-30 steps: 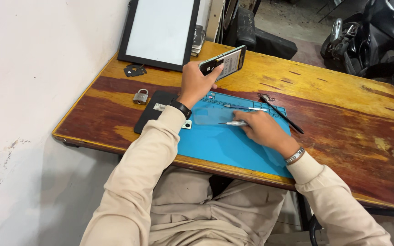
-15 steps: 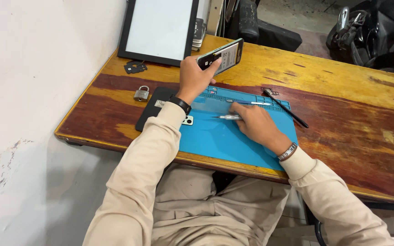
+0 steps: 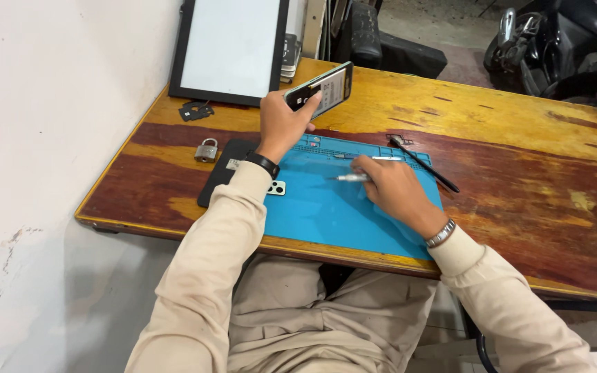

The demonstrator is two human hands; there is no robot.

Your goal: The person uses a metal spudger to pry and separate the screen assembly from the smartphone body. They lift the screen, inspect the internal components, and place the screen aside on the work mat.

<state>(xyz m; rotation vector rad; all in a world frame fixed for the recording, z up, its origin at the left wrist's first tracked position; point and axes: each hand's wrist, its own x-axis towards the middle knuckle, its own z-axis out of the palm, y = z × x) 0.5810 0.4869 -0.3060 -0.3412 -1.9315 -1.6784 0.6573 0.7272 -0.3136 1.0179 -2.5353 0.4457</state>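
My left hand [image 3: 281, 124] grips the smartphone [image 3: 320, 90] raised above the blue mat [image 3: 326, 214], while my right hand [image 3: 390, 186] pinches a silver screwdriver [image 3: 351, 178] lying crosswise, tip pointing left beneath the phone

Left hand [image 3: 281, 124] raised, gripping; right hand [image 3: 388, 186] low, curled.

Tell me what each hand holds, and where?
Left hand grips the smartphone by its lower end; right hand pinches a silver screwdriver at its handle.

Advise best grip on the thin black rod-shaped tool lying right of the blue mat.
Pinch the thin black rod-shaped tool at mid-shaft, fingers coming from above across its width. It lies flat and diagonal on the wooden table, and the middle looks bare; its far tip sits by the blue mat corner.
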